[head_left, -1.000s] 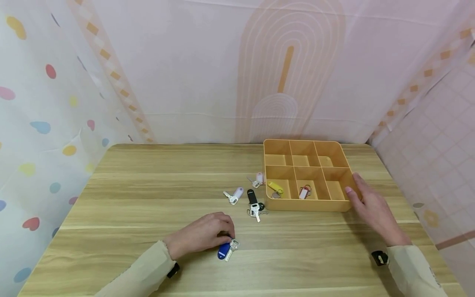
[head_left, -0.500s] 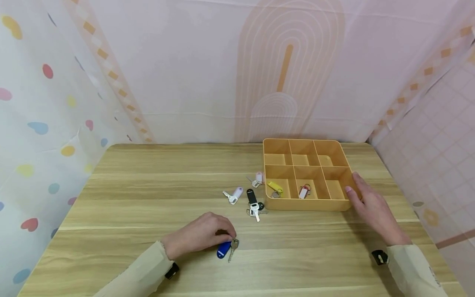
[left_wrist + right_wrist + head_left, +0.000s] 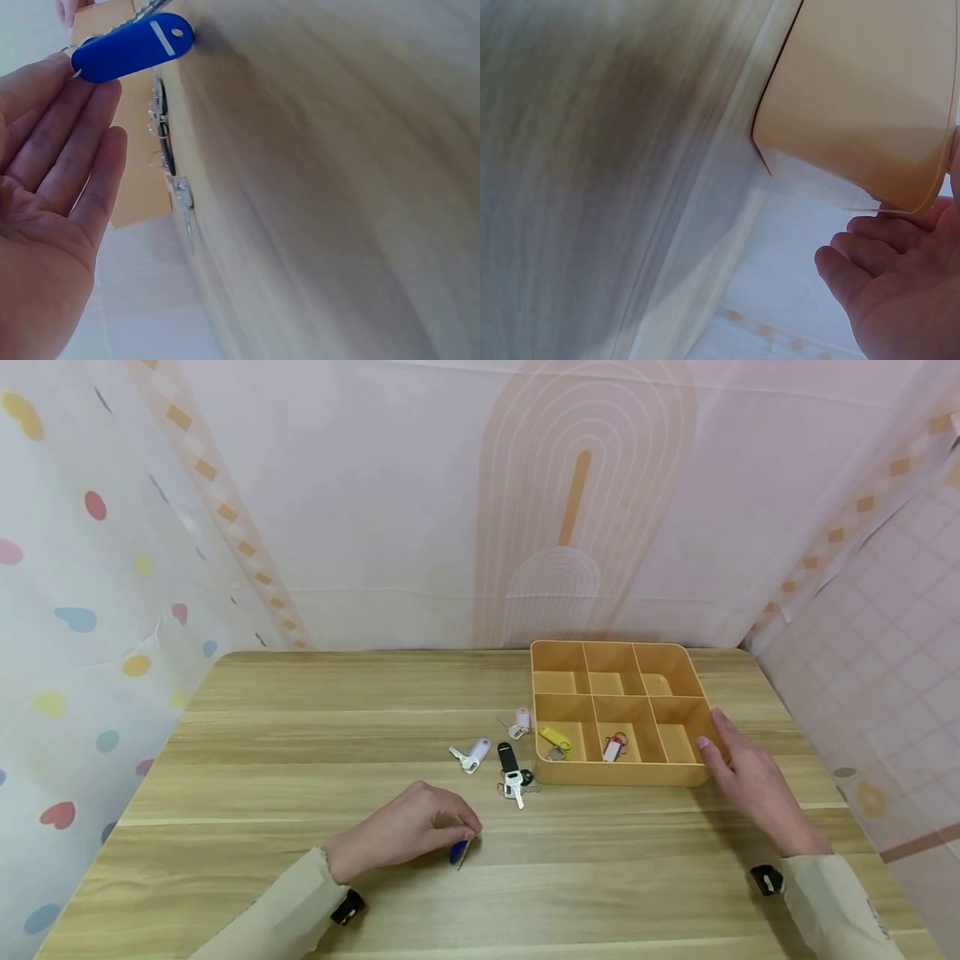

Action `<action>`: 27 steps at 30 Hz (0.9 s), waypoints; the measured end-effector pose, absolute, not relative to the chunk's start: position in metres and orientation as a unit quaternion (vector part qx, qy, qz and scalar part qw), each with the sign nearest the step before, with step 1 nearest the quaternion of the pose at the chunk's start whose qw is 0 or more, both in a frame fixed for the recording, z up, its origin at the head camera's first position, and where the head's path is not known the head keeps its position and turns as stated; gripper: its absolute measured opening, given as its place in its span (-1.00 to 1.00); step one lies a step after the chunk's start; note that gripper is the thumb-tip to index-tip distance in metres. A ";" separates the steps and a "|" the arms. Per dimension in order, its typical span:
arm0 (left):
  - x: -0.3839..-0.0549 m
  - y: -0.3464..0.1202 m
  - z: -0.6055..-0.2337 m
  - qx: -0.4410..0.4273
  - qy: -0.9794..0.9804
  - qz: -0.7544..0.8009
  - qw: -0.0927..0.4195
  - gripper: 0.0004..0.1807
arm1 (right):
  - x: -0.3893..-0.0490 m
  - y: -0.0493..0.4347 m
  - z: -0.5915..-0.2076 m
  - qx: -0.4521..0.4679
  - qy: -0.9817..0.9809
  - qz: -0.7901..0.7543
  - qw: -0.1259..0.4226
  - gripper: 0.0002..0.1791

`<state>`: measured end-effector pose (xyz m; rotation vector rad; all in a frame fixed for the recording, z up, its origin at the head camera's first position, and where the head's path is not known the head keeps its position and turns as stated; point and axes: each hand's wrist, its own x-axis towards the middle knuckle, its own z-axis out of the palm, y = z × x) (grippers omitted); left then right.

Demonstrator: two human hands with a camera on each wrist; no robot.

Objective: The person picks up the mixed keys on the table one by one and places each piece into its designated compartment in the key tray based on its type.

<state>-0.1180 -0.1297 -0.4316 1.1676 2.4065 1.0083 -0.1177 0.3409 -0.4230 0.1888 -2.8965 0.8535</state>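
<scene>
My left hand (image 3: 408,827) pinches a key ring between thumb and fingertips. From it hang a blue key tag (image 3: 131,49) and a key, low over the wooden table. In the left wrist view the other fingers stretch out below the tag. At the right, my right hand (image 3: 757,785) holds the side wall of an orange divided box (image 3: 622,774), thumb at the rim and fingers along the outside. Inside its front compartments lie a yellow key tag (image 3: 556,738) with a key at the left and a red-and-white key tag (image 3: 614,747) in the middle.
Left of the box lie a black key tag (image 3: 509,757) with several keys, a pale lilac key tag (image 3: 480,749) and a pink key tag (image 3: 522,718) close to the box wall. The wooden table (image 3: 300,735) ends at a patterned curtain (image 3: 375,527) behind.
My left hand has lifted the blue key tag and its key slightly, and they now hang tilted, more hidden under the fingers. My right hand and the box have stayed put.
</scene>
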 end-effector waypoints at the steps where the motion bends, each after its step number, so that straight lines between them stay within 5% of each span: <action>1: -0.118 -0.129 -0.431 0.404 0.833 0.352 0.137 -0.88 | -0.118 0.341 -0.423 0.062 -0.956 0.282 0.059 -0.27; 27: -0.125 -0.092 -0.394 0.398 0.825 0.400 0.000 -0.90 | -0.116 0.341 -0.425 0.059 -0.953 0.292 0.051 -0.25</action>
